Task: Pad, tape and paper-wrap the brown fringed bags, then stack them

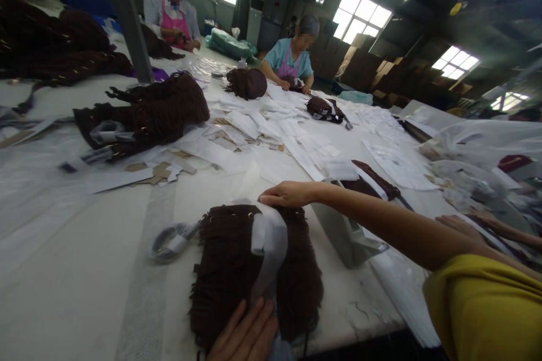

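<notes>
A dark brown fringed bag lies flat on the white table in front of me. Down its middle runs a pale, slightly see-through wrapping strip, with a small white piece of paper beside it. My left hand presses on the bag's lower part, fingers stretched out and touching the strip's lower end. At the bag's top edge, my right hand has its fingers closed at the strip's upper end; its fingertips are partly hidden. A wrapped grey strap coil sticks out to the left of the bag.
Another fringed bag lies further back on the left, near a metal post. Paper scraps litter the middle. A grey tape-dispenser-like box stands right of my bag. Two co-workers work across the table; other hands show at right.
</notes>
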